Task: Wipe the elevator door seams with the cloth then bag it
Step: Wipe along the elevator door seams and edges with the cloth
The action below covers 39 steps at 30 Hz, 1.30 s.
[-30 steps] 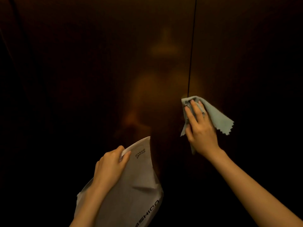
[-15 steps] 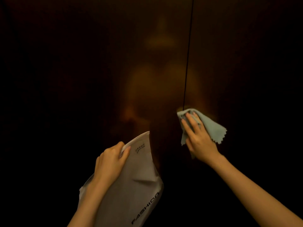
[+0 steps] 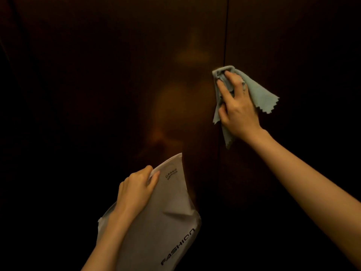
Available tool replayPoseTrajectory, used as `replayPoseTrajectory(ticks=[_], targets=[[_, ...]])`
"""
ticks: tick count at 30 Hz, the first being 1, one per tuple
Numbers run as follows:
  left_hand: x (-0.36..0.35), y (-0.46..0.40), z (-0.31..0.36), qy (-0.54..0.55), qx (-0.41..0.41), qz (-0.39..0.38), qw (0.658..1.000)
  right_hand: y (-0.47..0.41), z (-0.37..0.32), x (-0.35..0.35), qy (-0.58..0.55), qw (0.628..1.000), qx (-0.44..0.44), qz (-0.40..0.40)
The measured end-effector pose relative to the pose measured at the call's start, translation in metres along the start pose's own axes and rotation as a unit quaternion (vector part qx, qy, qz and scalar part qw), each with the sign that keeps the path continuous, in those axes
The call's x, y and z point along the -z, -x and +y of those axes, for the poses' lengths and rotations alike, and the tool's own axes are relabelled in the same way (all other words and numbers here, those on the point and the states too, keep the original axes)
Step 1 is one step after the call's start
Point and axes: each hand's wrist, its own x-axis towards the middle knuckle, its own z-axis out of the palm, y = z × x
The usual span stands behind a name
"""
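The elevator door (image 3: 117, 94) fills the whole view as a dark brown, faintly reflective surface, and its centre seam (image 3: 226, 32) runs as a thin black line down from the top edge, right of middle, until the cloth covers it. The panel lies bare to the left of the seam, above the cloth and out to the right. Below the cloth the door is too dark for the seam to be followed. The right hand (image 3: 237, 106) presses the pale blue-grey cloth (image 3: 256, 90) against the door right on the seam, its grip closed around the bunched upper part with fingers curled into the folds. The cloth's pinked, zigzag edges hang loose beyond the hand, one flap to the right and another trailing down under the wrist. Well apart, lower and to the left, the left hand (image 3: 136, 190) pinches the upper edge of a pale grey bag (image 3: 166, 222) printed with "FASHION", thumb on its front face, with the bag held away from the cloth and hanging toward the bottom of the view.
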Motion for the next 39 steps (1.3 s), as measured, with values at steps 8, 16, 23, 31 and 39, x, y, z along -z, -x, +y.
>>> replayPoseTrajectory(ticks=[8, 16, 23, 31, 39], targets=[[0.034, -0.034, 0.001, 0.002, -0.019, 0.039, 0.999, -0.031, 0.005, 0.017, 0.049, 0.999, -0.006, 0.008], [0.064, -0.055, 0.007, 0.003, -0.036, 0.095, 0.995, -0.002, -0.004, 0.002, 0.033, 0.999, -0.009, -0.021], [0.087, -0.074, 0.019, -0.008, -0.059, 0.124, 0.991, -0.083, 0.009, 0.042, 0.08, 0.995, -0.05, 0.019], [0.118, -0.095, 0.046, -0.043, -0.077, 0.125, 0.988, -0.124, 0.01, 0.06, 0.1, 0.992, -0.057, 0.049], [0.133, -0.107, 0.058, -0.042, -0.098, 0.14, 0.984, -0.097, 0.014, 0.041, 0.086, 0.995, -0.04, 0.038]])
